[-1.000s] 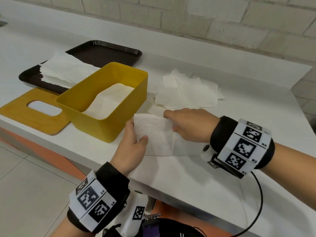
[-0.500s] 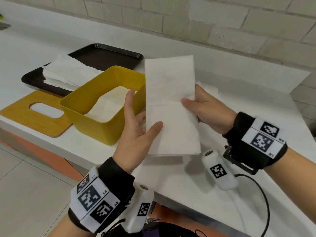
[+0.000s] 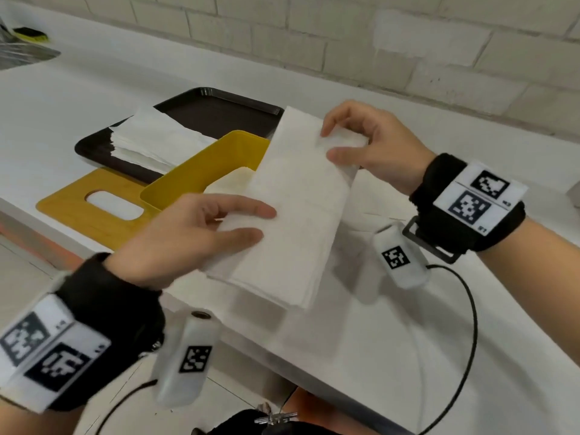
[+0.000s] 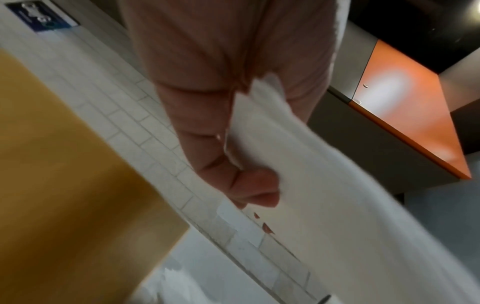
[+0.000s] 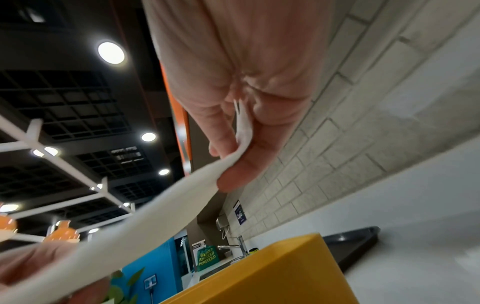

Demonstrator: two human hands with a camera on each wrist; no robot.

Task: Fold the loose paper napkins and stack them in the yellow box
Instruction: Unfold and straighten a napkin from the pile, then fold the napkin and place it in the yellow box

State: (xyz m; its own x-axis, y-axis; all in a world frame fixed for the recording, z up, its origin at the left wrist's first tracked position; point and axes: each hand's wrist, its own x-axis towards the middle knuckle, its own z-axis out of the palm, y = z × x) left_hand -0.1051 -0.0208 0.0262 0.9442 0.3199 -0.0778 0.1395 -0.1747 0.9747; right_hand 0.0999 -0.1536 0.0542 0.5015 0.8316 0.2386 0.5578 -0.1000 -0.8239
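- The folded napkin (image 3: 298, 208) hangs in the air over the near end of the yellow box (image 3: 194, 174), clear of the counter (image 3: 408, 356).
- The right hand (image 3: 370, 142) pinches its far end between thumb and fingertips; the left hand (image 3: 188, 237) pinches the near edge (thumb on top, fingers beneath).
- Folded napkins already lie in the box.
- To place it well, I would keep both pinches light, line its long edges up with the box walls, lower it flat, then let go together.
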